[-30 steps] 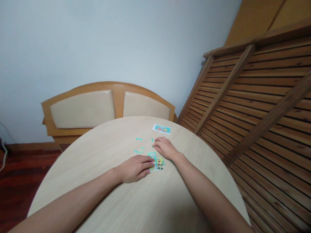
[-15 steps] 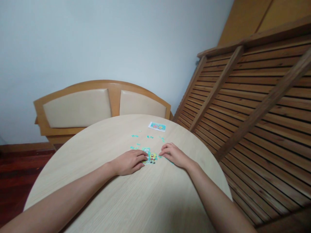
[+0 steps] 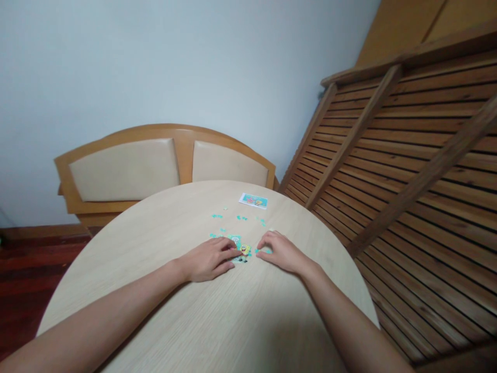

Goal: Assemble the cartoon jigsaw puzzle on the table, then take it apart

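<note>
A partly joined jigsaw puzzle (image 3: 245, 250) lies flat on the table, showing a yellow cartoon sponge figure on a teal ground. Across its left part rests my left hand (image 3: 212, 258), fingers stretched out and touching it, so some of the picture is hidden. Just right of the puzzle, my right hand (image 3: 282, 252) has its thumb and forefinger curled around a small teal puzzle piece (image 3: 257, 251) at the tips. Another bit of teal shows in the gap behind those fingertips.
Loose teal puzzle pieces (image 3: 241, 218) are scattered beyond my hands on the round table (image 3: 217, 321). Farther back lies a printed picture card (image 3: 253, 200). A cream-padded wooden headboard (image 3: 128, 168) stands behind the table, and a slatted wooden panel (image 3: 388, 155) leans at the right.
My right thumb and forefinger have moved apart a little, showing teal between them. My left fingers have shifted slightly on the puzzle. The whole view has tilted a little.
</note>
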Tool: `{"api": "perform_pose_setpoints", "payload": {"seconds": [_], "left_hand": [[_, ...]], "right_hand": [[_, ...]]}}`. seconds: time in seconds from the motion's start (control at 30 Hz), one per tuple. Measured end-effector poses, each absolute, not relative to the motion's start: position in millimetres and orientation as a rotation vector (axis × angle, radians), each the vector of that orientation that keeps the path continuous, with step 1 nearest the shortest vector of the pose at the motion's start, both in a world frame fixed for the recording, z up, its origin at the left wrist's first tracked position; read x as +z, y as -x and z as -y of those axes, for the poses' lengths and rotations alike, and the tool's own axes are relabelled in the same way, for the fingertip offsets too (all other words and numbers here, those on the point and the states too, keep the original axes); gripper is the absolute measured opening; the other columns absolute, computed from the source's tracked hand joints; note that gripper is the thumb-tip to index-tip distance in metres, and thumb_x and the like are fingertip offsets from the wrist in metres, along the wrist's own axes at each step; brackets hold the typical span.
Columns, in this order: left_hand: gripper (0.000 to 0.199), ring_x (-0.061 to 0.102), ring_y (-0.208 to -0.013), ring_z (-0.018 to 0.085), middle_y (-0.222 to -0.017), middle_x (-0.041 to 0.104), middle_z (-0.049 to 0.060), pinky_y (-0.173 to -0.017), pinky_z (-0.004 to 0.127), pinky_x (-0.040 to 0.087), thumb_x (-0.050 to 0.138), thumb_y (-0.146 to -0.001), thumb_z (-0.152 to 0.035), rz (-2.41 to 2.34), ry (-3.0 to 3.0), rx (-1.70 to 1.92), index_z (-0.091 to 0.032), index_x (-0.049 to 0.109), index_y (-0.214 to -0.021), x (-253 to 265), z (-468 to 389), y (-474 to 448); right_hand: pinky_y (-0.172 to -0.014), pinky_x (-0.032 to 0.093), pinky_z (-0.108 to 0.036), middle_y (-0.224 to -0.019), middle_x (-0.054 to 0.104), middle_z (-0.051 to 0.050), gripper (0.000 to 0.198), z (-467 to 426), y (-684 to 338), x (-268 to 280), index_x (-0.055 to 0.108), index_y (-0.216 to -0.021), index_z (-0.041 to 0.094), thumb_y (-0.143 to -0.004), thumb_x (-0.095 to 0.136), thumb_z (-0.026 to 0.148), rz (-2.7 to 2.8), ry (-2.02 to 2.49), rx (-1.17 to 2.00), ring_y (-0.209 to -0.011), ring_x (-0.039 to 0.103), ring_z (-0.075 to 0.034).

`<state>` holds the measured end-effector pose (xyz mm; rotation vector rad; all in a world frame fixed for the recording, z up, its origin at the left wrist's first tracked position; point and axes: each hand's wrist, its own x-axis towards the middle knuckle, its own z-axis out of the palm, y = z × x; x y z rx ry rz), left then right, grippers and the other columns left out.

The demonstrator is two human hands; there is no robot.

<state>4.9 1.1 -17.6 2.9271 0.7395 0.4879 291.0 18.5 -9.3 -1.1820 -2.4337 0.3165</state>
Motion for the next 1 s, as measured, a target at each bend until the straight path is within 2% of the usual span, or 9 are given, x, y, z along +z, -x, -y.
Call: {"api": "perform_pose_setpoints", "payload": {"seconds": [0.17, 0.33, 0.57, 1.0], "left_hand": [[0.038, 0.057, -0.107, 0.025, -0.118, 0.057, 0.012, -0.096, 0.039, 0.047, 0.044, -0.103, -0.038, -0.711, -2.936, 0.522, -0.024, 0.056, -0.137, -17, -1, -5], [0.038, 0.057, -0.108, 0.026, -0.119, 0.057, 0.013, -0.097, 0.040, 0.047, 0.045, -0.103, -0.038, -0.721, -2.939, 0.500, -0.024, 0.056, -0.137, -17, 0, -5], [0.039, 0.055, -0.115, 0.027, -0.128, 0.056, 0.013, -0.101, 0.043, 0.045, 0.046, -0.103, -0.037, -0.711, -2.966, 0.490, -0.025, 0.054, -0.139, -17, 0, -5], [0.040, 0.055, -0.115, 0.028, -0.128, 0.057, 0.013, -0.102, 0.043, 0.044, 0.044, -0.103, -0.038, -0.695, -2.964, 0.511, -0.025, 0.054, -0.139, -17, 0, -6]], "right_hand": [[-0.092, 0.044, -0.034, -0.095, 0.068, -0.005, 0.008, -19, -289, -11, 0.071, -0.092, 0.019, -0.084, 0.069, 0.022, 2.456, 1.111, 0.431, -0.096, 0.060, -0.021], [-0.093, 0.043, -0.034, -0.096, 0.067, -0.005, 0.012, -17, -285, -13, 0.070, -0.092, 0.019, -0.079, 0.069, 0.017, 2.457, 1.102, 0.468, -0.097, 0.060, -0.021], [-0.090, 0.044, -0.032, -0.095, 0.071, -0.003, 0.012, -17, -279, -17, 0.069, -0.093, 0.020, -0.081, 0.069, 0.020, 2.425, 1.086, 0.452, -0.093, 0.063, -0.020], [-0.085, 0.043, -0.030, -0.091, 0.073, -0.002, 0.009, -16, -275, -17, 0.072, -0.090, 0.021, -0.081, 0.071, 0.021, 2.438, 1.067, 0.382, -0.089, 0.064, -0.019]]}}
